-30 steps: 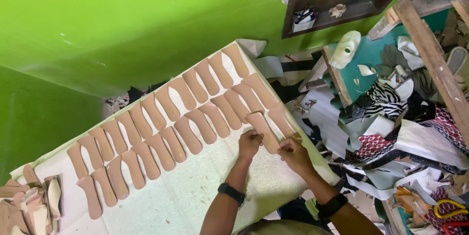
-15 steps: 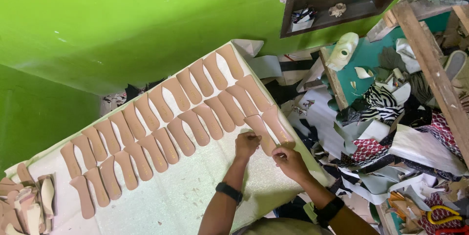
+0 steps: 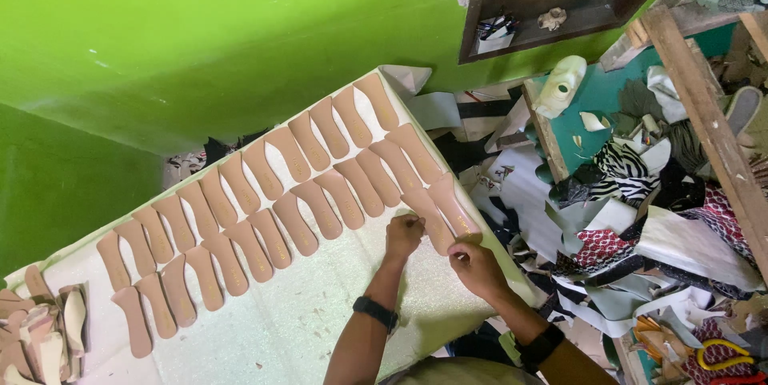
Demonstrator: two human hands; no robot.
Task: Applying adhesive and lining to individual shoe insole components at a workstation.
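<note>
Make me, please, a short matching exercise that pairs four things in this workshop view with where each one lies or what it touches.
Things:
1. left hand
2. right hand
3. black wristband
4. stack of loose insoles

Places:
A. at the table's far left corner
B. around the left forearm
C. at the table's right edge, below the last insole of the near row
D. resting on the white table cover, touching the near row of tan insoles

Pairs: 1-D, 2-C, 3-B, 4-A
</note>
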